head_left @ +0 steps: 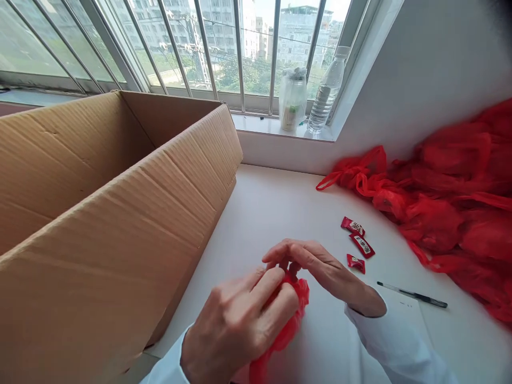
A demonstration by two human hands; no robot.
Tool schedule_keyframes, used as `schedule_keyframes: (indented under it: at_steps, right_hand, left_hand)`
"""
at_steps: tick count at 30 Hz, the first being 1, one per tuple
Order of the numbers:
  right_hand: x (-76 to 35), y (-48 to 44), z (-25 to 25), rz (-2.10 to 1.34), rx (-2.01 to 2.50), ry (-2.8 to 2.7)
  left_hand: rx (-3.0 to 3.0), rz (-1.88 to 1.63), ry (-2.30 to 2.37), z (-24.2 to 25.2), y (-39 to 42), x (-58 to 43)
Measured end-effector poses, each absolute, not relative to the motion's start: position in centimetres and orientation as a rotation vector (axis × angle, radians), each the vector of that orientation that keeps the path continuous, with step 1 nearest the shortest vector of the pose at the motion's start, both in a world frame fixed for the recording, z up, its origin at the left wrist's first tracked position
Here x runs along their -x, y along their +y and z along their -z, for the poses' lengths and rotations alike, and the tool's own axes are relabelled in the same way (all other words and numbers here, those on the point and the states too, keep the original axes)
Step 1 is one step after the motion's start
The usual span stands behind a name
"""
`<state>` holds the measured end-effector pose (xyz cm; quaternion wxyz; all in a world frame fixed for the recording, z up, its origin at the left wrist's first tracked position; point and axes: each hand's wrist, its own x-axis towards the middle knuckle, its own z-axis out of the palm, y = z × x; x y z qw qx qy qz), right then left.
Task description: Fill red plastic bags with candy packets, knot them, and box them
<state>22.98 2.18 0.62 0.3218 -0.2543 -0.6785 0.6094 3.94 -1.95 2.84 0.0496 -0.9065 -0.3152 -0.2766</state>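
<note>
Both of my hands work a small red plastic bag (294, 314) low in the middle of the white table (280, 208). My left hand (236, 322) is closed round the bag's bunched body. My right hand (320, 269) curls over the bag's top, its fingertips pinching the red plastic. Three red wrapped sweets (358, 242) lie loose on the table just right of my right hand, apart from it.
A large open cardboard box (120, 213) fills the left side. A heap of red plastic bags (452, 208) lies along the right wall. A black pen (412, 294) rests near my right sleeve. A water bottle (326, 93) and a jar (292, 98) stand on the windowsill.
</note>
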Motion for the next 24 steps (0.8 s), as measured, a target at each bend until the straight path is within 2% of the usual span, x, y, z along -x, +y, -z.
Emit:
schedule_keyframes:
  at_steps: [3,5,10,12,15,20,24]
  right_hand:
    - [-22.4,2.5,0.3,-1.629,0.643,-1.86]
    - [-22.3,2.4,0.2,-1.493,0.655,-1.972]
    - [-23.2,2.3,-0.6,-0.64,0.808,-2.117]
    - [-24.1,2.5,-0.1,-0.468,0.804,-2.175]
    - [-26.3,3.1,1.9,-0.43,0.939,-2.219]
    - [-30.0,2.9,4.4,-0.667,1.294,-2.338]
    - [-28.7,0.9,4.8,-0.654,1.13,-2.594]
  left_hand:
    - [2.584,1.083,-0.903,-1.3,-1.6,-3.9]
    - [2.566,1.171,-0.918,-0.8,-1.2,-3.8]
    - [2.612,1.101,-0.958,-0.7,-0.7,-2.9]
    - [2.724,1.042,-0.866,-0.4,-0.9,-2.3]
    - [2.776,1.025,-0.9,1.2,-1.8,-1.2]
    - [2.877,1.002,-1.159,5.6,-4.6,0.1]
    - [2.852,1.135,-1.347,8.4,-6.7,0.3]
